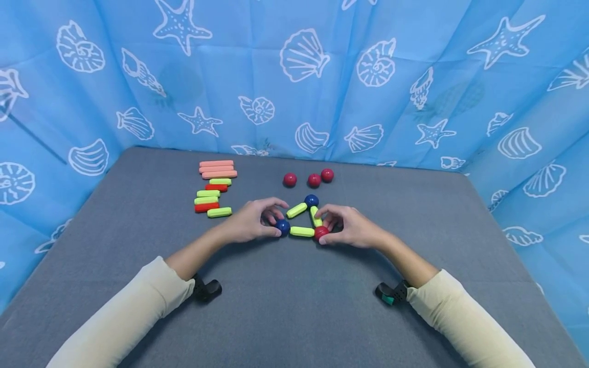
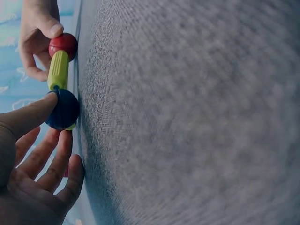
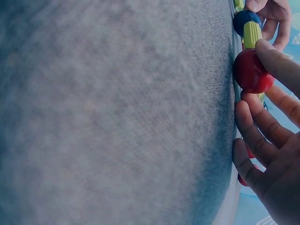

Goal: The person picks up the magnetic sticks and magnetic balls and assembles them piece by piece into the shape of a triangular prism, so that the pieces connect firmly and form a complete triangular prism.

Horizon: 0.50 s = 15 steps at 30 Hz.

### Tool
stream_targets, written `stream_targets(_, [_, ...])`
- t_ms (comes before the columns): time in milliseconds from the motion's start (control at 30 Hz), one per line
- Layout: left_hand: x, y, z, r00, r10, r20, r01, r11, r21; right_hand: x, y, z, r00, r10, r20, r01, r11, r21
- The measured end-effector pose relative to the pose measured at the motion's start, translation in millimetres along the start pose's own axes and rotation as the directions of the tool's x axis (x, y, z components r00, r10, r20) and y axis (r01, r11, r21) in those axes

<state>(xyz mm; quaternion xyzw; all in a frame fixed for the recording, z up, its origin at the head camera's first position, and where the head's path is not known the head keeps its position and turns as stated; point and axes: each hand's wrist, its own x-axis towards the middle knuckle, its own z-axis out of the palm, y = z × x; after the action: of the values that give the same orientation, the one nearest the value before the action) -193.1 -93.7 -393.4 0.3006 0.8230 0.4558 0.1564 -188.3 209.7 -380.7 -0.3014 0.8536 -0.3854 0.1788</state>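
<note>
My left hand (image 1: pixel 252 221) holds a blue ball (image 1: pixel 282 227) between thumb and fingers. With thumb and fingertips, my right hand (image 1: pixel 352 227) holds a red ball (image 1: pixel 321 233). A yellow-green rod (image 1: pixel 302 232) runs between these two balls. A second blue ball (image 1: pixel 311 200) lies farther back. From it one yellow-green rod (image 1: pixel 316 216) reaches toward the red ball, and another yellow-green rod (image 1: pixel 296 210) slants toward the left blue ball, so the pieces outline a triangle. In the left wrist view the near blue ball (image 2: pixel 63 109) partly hides the slanted rod.
Three loose red balls (image 1: pixel 314 180) lie behind the triangle. At the back left are pink rods (image 1: pixel 218 168), with several short yellow-green rods (image 1: pixel 220 212) and red rods (image 1: pixel 206 207) in front. A blue shell-patterned curtain (image 1: pixel 257 76) hangs behind the grey table (image 1: pixel 294 306).
</note>
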Motion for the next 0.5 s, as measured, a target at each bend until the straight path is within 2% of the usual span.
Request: stream_targets(500, [2.7, -1.8, -0.2, 1.000, 0.005, 0.004, -0.005, 1.000, -0.020, 0.8, -1.5, 0.3, 1.000, 0.001, 0.001, -0.001, 1.000, 0.004])
